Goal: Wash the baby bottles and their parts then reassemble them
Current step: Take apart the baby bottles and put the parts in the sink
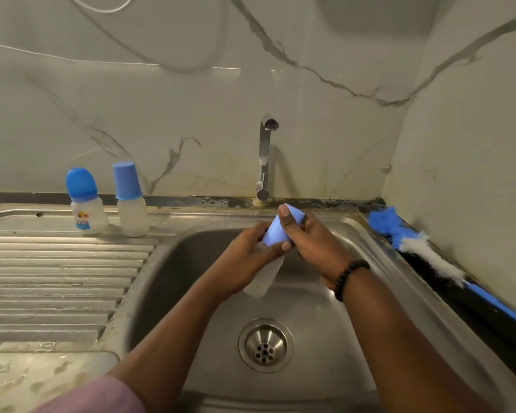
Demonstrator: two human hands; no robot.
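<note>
Over the steel sink basin [197, 263] I hold a clear baby bottle [262, 278], tilted with its base down toward me. My left hand [248, 257] grips the bottle's body. My right hand [313, 242] is closed around its light blue cap [276, 231] at the top. Two more capped bottles stand upright on the drainboard at the back left: one with a rounded blue cap and a cartoon print [87, 204], one with a tapered blue cap [130, 201]. Whatever is under the held cap is hidden.
The chrome tap [264, 162] stands behind the basin with no water running. A blue and white bottle brush [420, 248] lies along the right counter edge by the wall. The ribbed drainboard [57, 278] on the left is wet. The drain [265, 345] sits mid-basin.
</note>
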